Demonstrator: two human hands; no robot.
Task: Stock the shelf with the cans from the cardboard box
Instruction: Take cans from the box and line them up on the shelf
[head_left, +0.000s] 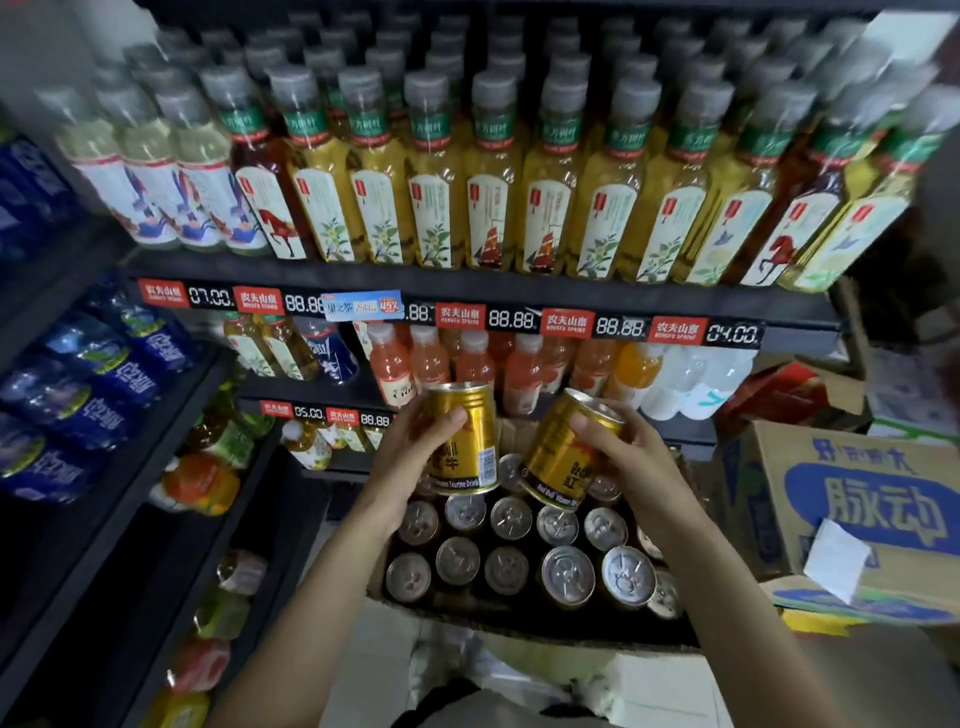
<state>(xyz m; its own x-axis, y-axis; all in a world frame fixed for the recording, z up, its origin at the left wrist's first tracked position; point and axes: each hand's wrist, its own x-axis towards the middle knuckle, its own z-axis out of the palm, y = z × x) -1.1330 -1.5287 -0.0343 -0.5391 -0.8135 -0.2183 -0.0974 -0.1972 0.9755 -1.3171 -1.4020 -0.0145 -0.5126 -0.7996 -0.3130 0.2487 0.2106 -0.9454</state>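
Observation:
My left hand (410, 462) grips a gold can (470, 441), held upright above the cardboard box (519, 626). A second gold can (558, 460), tilted to the left, is gripped near its top by my right hand (631, 460). Both cans hang just over the box, which holds several more cans (511, 551) standing upright with silver tops showing. The shelf unit (467, 291) rises right behind the box, its upper level packed with tea bottles (441, 182).
Orange and pale drink bottles (467, 364) fill the lower shelf level behind the held cans. A blue-printed cardboard carton (852, 509) stands at the right. Another rack (104, 415) with blue packs and juice bottles runs along the left.

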